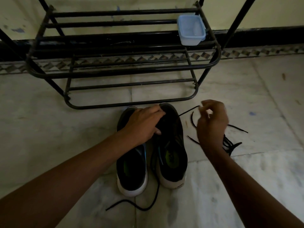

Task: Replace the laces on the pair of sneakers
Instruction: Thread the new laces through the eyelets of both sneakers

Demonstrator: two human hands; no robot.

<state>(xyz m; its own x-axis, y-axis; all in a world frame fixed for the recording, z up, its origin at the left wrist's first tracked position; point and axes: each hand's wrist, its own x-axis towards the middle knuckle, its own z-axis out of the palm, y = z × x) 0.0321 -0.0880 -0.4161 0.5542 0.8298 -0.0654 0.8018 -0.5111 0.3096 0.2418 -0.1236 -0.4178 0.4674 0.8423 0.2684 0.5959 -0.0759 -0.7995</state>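
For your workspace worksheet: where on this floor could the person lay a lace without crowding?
Bare floor lies left of the sneakers, below the rack. Bare floor also lies between the forearms, apart from the trailing lace. It is crowded right of the sneakers, where the right hand works over loose laces.

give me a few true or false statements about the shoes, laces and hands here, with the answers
1. The left hand rests on the front of the right sneaker. True.
2. The right hand is empty. False: it pinches a black lace that runs taut to the right sneaker's toe end.
3. The plastic container sits on the floor beside the sneakers. False: it sits on the black metal rack, at its right end.
4. A loose bundle of black laces lies on the floor to the right of the sneakers. True.
5. The left sneaker lies tipped on its side. False: both stand upright, side by side, heels toward the camera.
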